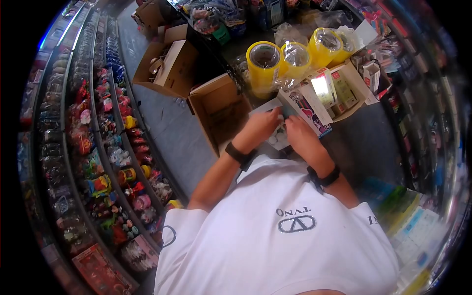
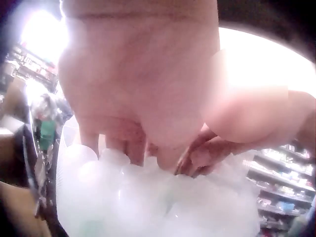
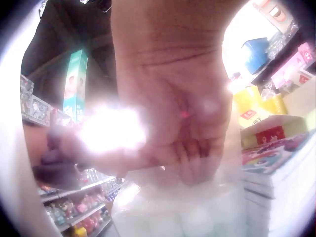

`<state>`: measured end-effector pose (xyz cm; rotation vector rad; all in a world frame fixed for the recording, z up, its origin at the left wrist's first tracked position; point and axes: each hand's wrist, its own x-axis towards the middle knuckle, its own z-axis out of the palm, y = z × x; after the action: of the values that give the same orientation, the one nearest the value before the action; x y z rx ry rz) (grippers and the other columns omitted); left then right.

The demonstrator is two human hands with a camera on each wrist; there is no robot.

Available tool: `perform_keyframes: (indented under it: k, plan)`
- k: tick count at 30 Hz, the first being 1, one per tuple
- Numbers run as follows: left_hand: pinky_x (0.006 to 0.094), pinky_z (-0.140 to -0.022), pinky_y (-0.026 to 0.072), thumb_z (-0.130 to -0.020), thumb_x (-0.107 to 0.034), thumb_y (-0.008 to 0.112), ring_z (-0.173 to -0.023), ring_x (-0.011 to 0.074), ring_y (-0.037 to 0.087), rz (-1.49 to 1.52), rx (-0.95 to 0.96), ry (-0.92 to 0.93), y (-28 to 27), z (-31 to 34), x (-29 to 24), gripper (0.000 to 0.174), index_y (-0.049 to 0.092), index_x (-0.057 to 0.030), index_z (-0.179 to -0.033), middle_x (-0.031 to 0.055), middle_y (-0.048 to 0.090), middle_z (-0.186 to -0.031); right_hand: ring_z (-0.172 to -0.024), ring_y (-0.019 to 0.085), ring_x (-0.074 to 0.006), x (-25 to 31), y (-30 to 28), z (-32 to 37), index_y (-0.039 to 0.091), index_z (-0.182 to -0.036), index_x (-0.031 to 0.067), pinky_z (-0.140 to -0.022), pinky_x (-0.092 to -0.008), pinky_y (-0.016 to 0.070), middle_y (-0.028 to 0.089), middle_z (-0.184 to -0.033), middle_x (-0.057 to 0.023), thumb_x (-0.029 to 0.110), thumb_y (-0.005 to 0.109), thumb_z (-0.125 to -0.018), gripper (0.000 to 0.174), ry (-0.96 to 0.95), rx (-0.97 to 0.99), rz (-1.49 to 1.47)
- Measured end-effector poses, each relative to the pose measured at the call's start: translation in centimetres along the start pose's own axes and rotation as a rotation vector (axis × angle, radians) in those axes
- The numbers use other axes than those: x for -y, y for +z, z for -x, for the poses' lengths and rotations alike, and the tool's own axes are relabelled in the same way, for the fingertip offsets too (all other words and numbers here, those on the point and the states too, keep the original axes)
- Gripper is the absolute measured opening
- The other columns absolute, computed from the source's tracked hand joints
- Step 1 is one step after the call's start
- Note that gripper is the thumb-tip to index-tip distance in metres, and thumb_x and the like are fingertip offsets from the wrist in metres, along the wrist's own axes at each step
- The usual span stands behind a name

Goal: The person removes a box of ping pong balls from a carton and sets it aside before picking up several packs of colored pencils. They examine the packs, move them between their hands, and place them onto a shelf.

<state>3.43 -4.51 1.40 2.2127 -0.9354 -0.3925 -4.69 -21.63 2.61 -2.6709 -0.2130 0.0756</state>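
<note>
Left grip [image 1: 264,127], right grip [image 1: 303,136], both at white rounded pieces [image 2: 143,197]

the left hand [image 2: 138,94] is partly hidden by whitish rounded pieces [image 2: 118,192], whose outlines are blurred by brightness.

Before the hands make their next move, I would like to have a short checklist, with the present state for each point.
1. Left hand at the white round-topped pieces: ok.
2. Left hand's grip: cannot tell, partly hidden among the pieces.
3. Right hand grip: cannot tell, blurred in its wrist view.
4. Yellow tape rolls apart from both hands: ok.
5. Cardboard box near the left wrist closed: not ok, it stands open.
</note>
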Motion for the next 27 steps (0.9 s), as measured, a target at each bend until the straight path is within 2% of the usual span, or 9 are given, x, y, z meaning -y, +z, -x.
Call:
perform_keyframes:
  k: [2, 5, 8, 11, 14, 20, 23, 27]
  plan:
    - [0.0512, -0.075, 0.0507, -0.099, -0.014, 0.058, -0.09, 0.0467, 0.064, 0.038, 0.018, 0.046, 0.0, 0.1, 0.4, 0.026, 0.053, -0.0029, -0.121, 0.0256, 0.068, -0.096, -0.108, 0.061, -0.0393, 0.3, -0.3, -0.2, 0.061, -0.107, -0.0022, -0.093, -0.0457, 0.0499, 0.064, -0.109, -0.0227, 0.006, 0.052, -0.094, 0.018, 0.064, 0.014, -0.043]
    - [0.051, -0.075, 0.0509, -0.098, -0.012, 0.058, -0.091, 0.0473, 0.064, 0.062, 0.08, -0.014, -0.6, 0.3, 0.2, 0.025, 0.052, -0.0011, -0.12, 0.0269, 0.067, -0.099, -0.113, 0.061, -0.0401, 1.2, -1.1, -0.8, 0.059, -0.115, -0.0022, -0.094, -0.046, 0.0501, 0.063, -0.118, -0.0256, 0.007, 0.051, -0.096, 0.022, 0.173, 0.031, -0.041]
    - [0.0505, -0.077, 0.0511, -0.098, -0.01, 0.057, -0.093, 0.0477, 0.064, 0.112, 0.06, -0.003, 0.4, 0.6, 1.4, 0.024, 0.052, 0.0017, -0.119, 0.0287, 0.066, -0.103, -0.116, 0.061, -0.0398, 1.3, -1.7, -0.8, 0.058, -0.12, -0.0018, -0.093, -0.0452, 0.0509, 0.063, -0.123, -0.0259, 0.006, 0.052, -0.095, 0.027, 0.141, 0.09, -0.101]
    - [0.0498, -0.077, 0.0519, -0.097, -0.007, 0.057, -0.094, 0.0479, 0.063, 0.091, 0.052, 0.009, 0.5, 0.9, 1.6, 0.025, 0.051, 0.0033, -0.119, 0.0294, 0.066, -0.104, -0.109, 0.064, -0.0392, -0.1, 0.3, -0.6, 0.058, -0.123, -0.0017, -0.091, -0.045, 0.0519, 0.066, -0.114, -0.0232, 0.004, 0.051, -0.093, 0.031, -0.16, -0.11, -0.01]
    - [0.0494, -0.08, 0.0519, -0.097, -0.008, 0.057, -0.096, 0.0462, 0.064, 0.025, 0.052, -0.016, 0.7, 1.5, 1.5, 0.03, 0.051, 0.0023, -0.125, 0.0284, 0.066, -0.105, -0.101, 0.065, -0.0381, 0.5, -0.6, -0.9, 0.058, -0.125, -0.0007, -0.091, -0.0449, 0.0521, 0.067, -0.107, -0.0205, 0.002, 0.052, -0.091, 0.035, -0.078, 0.011, 0.037]
    - [0.0418, -0.091, 0.0489, -0.093, -0.004, 0.057, -0.099, 0.0353, 0.064, -0.319, -0.131, -0.051, 0.0, 4.0, -0.5, 0.042, 0.049, 0.0018, -0.134, 0.0206, 0.068, -0.103, -0.098, 0.065, -0.0371, 0.7, -0.8, -1.4, 0.06, -0.123, 0.001, -0.087, -0.0453, 0.0517, 0.068, -0.101, -0.0185, 0.0, 0.054, -0.089, 0.035, -0.008, 0.089, 0.066]
    - [0.0396, -0.094, 0.0472, -0.088, 0.002, 0.055, -0.098, 0.0335, 0.063, -0.382, -0.173, -0.035, 0.5, 4.4, -0.6, 0.049, 0.048, 0.002, -0.136, 0.0179, 0.068, -0.102, -0.097, 0.065, -0.0374, 0.7, -1.0, -1.5, 0.06, -0.123, 0.0023, -0.085, -0.0463, 0.0516, 0.069, -0.099, -0.019, 0.001, 0.054, -0.089, 0.034, -0.09, 0.046, 0.102]
    - [0.0399, -0.095, 0.046, -0.083, 0.005, 0.054, -0.1, 0.0338, 0.062, -0.243, -0.141, 0.022, -0.3, 4.3, -0.4, 0.056, 0.047, 0.0013, -0.138, 0.0164, 0.067, -0.106, -0.1, 0.065, -0.0397, 1.1, -1.1, -1.7, 0.06, -0.124, 0.0041, -0.088, -0.048, 0.0508, 0.069, -0.104, -0.0206, 0.003, 0.054, -0.09, 0.034, -0.06, 0.052, 0.041]
